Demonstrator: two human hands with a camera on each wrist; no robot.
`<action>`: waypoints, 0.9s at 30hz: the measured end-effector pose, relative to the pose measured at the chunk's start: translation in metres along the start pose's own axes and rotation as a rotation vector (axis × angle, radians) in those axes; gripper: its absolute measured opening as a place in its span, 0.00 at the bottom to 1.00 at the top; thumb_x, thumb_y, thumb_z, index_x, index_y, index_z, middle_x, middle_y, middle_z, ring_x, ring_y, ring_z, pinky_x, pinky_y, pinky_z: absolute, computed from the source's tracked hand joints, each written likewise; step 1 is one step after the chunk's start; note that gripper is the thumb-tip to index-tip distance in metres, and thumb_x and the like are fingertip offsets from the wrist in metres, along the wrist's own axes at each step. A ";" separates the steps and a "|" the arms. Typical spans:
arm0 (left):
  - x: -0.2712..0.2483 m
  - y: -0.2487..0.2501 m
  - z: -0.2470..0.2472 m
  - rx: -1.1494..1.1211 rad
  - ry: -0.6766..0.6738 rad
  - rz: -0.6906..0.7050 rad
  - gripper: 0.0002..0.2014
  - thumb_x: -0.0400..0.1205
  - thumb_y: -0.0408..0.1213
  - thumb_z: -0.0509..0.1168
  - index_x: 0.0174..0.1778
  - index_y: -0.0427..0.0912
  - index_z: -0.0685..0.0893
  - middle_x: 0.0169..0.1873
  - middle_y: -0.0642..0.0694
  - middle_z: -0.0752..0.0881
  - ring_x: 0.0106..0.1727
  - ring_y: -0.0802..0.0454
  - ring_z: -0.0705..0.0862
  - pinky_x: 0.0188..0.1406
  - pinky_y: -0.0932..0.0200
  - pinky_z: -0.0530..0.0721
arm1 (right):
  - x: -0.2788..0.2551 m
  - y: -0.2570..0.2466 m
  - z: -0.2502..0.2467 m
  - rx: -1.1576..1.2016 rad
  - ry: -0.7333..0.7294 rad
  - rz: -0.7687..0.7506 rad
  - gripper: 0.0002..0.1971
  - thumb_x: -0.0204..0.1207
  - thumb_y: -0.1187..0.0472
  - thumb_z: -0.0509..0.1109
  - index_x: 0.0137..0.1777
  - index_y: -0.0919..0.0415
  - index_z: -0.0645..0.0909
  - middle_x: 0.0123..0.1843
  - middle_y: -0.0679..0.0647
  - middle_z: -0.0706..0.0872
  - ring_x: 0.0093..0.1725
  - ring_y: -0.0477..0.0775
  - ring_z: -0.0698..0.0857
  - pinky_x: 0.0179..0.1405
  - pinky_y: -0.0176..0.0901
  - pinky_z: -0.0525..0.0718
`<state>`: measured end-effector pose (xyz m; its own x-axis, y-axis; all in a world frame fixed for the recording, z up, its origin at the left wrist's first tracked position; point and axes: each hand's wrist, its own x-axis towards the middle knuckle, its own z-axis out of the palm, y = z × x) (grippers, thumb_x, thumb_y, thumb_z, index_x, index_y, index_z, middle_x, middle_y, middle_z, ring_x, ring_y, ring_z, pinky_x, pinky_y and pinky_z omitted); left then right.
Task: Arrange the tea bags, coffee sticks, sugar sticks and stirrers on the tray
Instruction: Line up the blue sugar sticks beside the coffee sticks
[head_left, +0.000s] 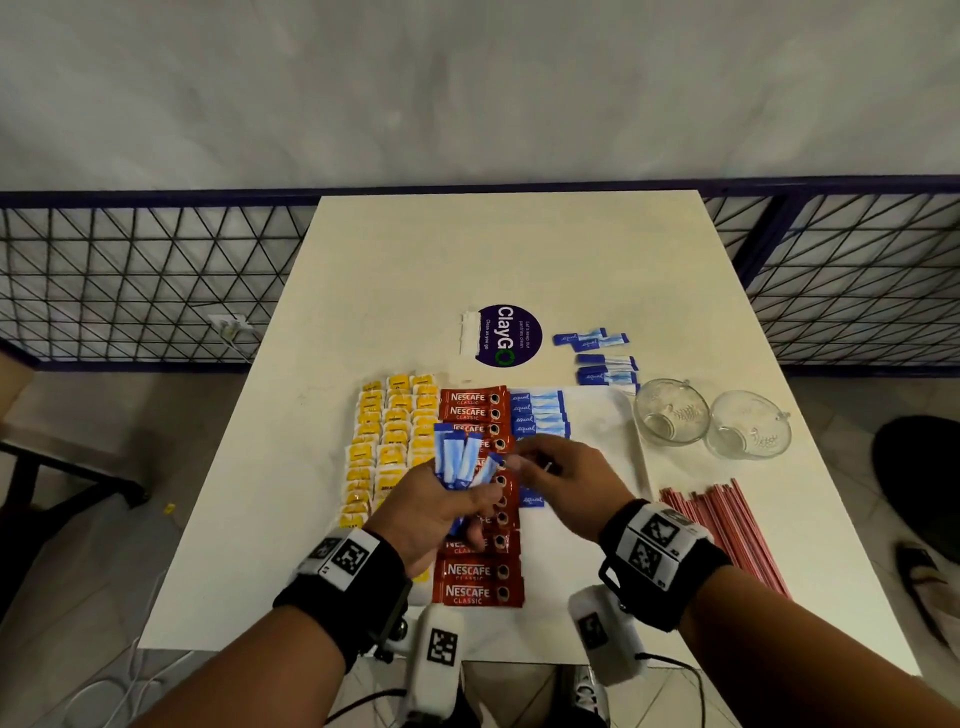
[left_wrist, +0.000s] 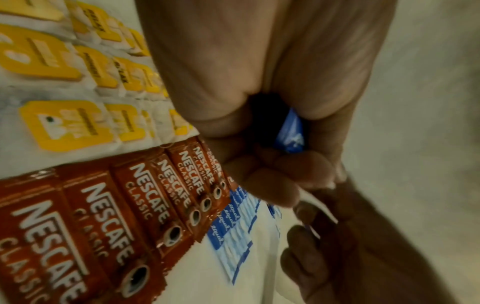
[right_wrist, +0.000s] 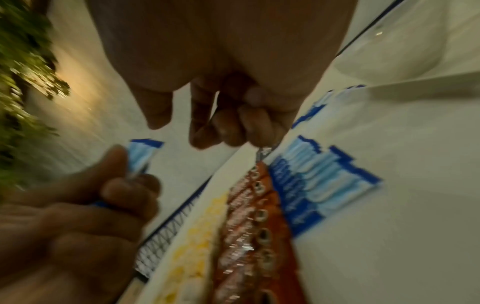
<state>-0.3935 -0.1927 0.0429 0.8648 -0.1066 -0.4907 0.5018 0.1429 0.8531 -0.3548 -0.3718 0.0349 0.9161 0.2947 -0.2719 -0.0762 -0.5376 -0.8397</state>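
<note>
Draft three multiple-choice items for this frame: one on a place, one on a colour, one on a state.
1. Where do the stirrers lie?
A. on the tray
B. on the table, right of the tray
C. in a glass cup

2. What colour are the coffee sticks?
A. red
B. green
C. black

3. What is the left hand doing?
A. resting flat on the table
B. gripping a fan of blue sugar sticks
C. lifting a glass cup

Answers: 1 B, the stirrers lie on bare tabletop beyond the tray edge; 2 A, red wrappers in one column; 3 B, fingers curl round the sticks above the tray.
</note>
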 end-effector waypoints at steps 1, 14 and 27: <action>0.001 0.004 0.003 0.015 -0.043 -0.006 0.08 0.78 0.26 0.70 0.52 0.35 0.82 0.26 0.46 0.82 0.20 0.50 0.76 0.20 0.60 0.79 | 0.000 -0.005 0.001 0.041 -0.028 -0.030 0.08 0.77 0.45 0.70 0.48 0.47 0.84 0.41 0.46 0.88 0.40 0.43 0.85 0.42 0.37 0.82; 0.014 0.015 0.018 -0.029 -0.004 0.002 0.06 0.82 0.29 0.66 0.53 0.33 0.80 0.34 0.37 0.87 0.18 0.53 0.75 0.22 0.59 0.81 | -0.007 0.012 -0.026 0.441 0.195 0.187 0.10 0.75 0.68 0.68 0.33 0.59 0.81 0.28 0.54 0.80 0.23 0.51 0.70 0.24 0.39 0.67; 0.024 -0.012 -0.009 0.137 0.260 0.060 0.02 0.84 0.33 0.66 0.47 0.39 0.83 0.31 0.41 0.88 0.18 0.50 0.75 0.30 0.53 0.80 | -0.029 0.084 -0.024 0.268 0.121 0.531 0.12 0.72 0.69 0.69 0.27 0.62 0.82 0.23 0.57 0.79 0.18 0.53 0.70 0.16 0.35 0.67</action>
<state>-0.3788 -0.1878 0.0199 0.8779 0.1566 -0.4525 0.4574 0.0053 0.8893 -0.3782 -0.4449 -0.0163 0.7626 -0.0603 -0.6441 -0.6175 -0.3644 -0.6970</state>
